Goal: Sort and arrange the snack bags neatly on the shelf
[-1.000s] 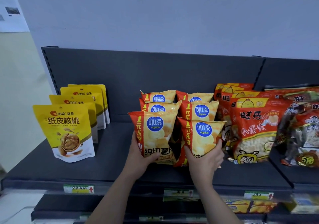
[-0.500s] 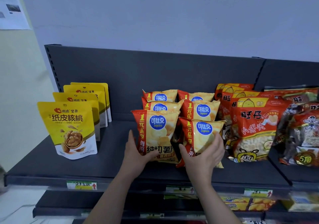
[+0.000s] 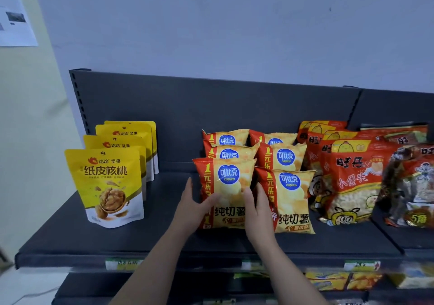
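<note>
Two rows of yellow-and-red chip bags stand in the middle of the dark shelf (image 3: 164,239). My left hand (image 3: 193,208) grips the left edge of the front-left chip bag (image 3: 227,182), thumb across its face. My right hand (image 3: 257,210) reaches into the gap between the two front bags and holds the same bag's right edge, thumb on its front. The front-right chip bag (image 3: 292,201) stands upright beside my right hand. Several more chip bags (image 3: 281,159) line up behind the front pair.
A row of yellow walnut pouches (image 3: 105,182) stands at the left. Red cartoon snack bags (image 3: 352,182) crowd against the chips on the right, with shiny dark bags (image 3: 418,187) on the adjoining shelf. More packets (image 3: 340,281) lie on the shelf below. Price labels (image 3: 122,263) line the front edge.
My right hand let go of the front-right chip bag and moved left to the front-left bag's right edge. The front-right bag now stands straighter. My left hand stays on the front-left bag.
</note>
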`<state>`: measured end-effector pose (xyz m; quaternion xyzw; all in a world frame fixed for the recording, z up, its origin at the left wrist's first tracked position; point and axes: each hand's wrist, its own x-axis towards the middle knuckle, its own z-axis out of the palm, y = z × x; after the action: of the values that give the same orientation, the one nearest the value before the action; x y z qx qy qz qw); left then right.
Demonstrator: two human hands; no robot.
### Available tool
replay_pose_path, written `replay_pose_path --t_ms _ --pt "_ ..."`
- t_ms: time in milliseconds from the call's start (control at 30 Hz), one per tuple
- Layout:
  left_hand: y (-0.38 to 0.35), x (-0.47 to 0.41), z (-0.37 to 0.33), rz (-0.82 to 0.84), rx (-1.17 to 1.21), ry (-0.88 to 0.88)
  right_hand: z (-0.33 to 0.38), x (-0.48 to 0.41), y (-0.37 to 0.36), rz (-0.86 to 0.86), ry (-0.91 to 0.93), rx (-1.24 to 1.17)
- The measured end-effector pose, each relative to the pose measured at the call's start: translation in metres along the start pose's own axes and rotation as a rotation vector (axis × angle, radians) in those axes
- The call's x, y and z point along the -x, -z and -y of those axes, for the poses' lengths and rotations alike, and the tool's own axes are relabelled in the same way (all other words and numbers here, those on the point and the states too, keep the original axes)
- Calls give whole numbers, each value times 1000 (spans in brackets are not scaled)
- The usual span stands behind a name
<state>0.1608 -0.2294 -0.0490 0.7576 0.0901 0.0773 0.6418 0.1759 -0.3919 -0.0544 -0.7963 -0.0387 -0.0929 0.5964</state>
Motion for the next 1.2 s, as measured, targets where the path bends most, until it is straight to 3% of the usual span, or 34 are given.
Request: replay_pose_path --t_ms 133,400,633,867,1000,1100,1200 --pt "-1 -17 -13 30 54 -12 -1 -21 -3 68 -87 -102" --pt "-4 -44 -14 146 144 9 0 -48 -6 208 -49 -203" --pt "-4 -42 -12 130 175 -16 5 -41 -10 195 -2 -239" --pt "-8 -26 -3 -26 80 6 1 -14 4 143 86 -156" --pt "-16 -1 -6 -192 -35 30 -6 1 21 -10 156 3" --pt "-26 22 -1 -422 -178 -90 -17 6 42 -240 306 140" --pt "-40 44 -3 -527 -252 -320 -33 3 67 -365 260 142"
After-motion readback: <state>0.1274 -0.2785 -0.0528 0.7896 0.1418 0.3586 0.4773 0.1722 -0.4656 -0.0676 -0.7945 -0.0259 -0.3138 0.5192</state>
